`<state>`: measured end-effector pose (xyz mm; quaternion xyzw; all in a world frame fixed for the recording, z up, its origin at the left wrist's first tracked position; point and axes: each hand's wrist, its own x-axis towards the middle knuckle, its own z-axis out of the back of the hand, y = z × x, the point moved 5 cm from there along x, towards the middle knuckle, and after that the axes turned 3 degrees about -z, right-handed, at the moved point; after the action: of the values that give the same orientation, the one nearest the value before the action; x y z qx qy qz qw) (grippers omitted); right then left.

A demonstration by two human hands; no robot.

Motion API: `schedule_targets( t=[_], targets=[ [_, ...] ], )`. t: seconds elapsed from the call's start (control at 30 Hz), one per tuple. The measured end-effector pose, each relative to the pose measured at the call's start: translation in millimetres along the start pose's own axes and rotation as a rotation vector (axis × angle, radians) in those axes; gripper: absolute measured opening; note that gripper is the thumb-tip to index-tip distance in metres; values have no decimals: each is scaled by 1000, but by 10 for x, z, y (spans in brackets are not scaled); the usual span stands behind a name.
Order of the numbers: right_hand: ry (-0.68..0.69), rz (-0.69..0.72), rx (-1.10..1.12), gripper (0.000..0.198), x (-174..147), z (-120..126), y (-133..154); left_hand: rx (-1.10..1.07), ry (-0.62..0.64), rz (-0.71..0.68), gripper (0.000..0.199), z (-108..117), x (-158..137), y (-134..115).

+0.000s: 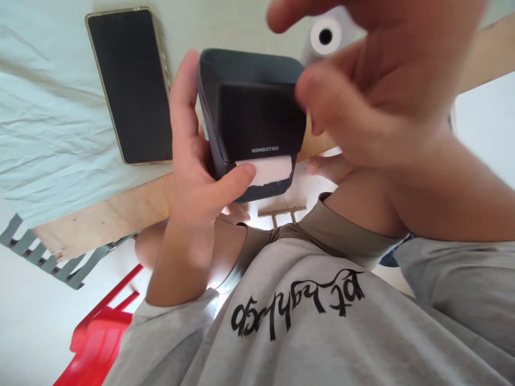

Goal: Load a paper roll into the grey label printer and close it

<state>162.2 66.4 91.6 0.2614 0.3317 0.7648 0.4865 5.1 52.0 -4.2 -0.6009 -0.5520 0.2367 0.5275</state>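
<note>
A black label printer (257, 115) marked NIIMBOT is in my left hand (197, 155), tilted above the table's front edge. My left fingers wrap its left side, and the thumb presses on the white paper strip (270, 170) at its front slot. The strip has a ragged torn edge. At the printer's upper right, my right hand (386, 75) is raised with fingers apart and blurred. A fingertip overlaps the printer's right edge; whether it touches I cannot tell. Behind that hand stands a white paper roll (326, 35) with a dark core, partly hidden.
A smartphone (131, 86) with a dark screen lies on the pale green cloth (44, 107) to the left. The wooden table edge (116, 212) runs below it. A red plastic chair (100, 338) is at lower left, and my knees are under the table edge.
</note>
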Motion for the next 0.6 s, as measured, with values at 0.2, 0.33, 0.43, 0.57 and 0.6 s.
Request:
schedule_targets(
  t=[0.2, 0.33, 0.43, 0.57, 0.6],
  targets=[
    [110, 256, -286, 57, 4, -158, 35, -63, -263, 85, 52, -129, -53, -52],
    [162, 168, -290, 61, 18, -190, 23, -91, -265, 148, 53, -101, -51, -28],
    [189, 91, -273, 62, 37, -211, 7, -99, -270, 201, 53, -63, -53, -12],
    [207, 25, -264, 58, 75, -242, -73, -136, -345, 227, 55, -85, -39, -26],
    [206, 33, -273, 58, 82, -243, -90, -154, -362, 220, 50, -112, -26, -44]
  ],
)
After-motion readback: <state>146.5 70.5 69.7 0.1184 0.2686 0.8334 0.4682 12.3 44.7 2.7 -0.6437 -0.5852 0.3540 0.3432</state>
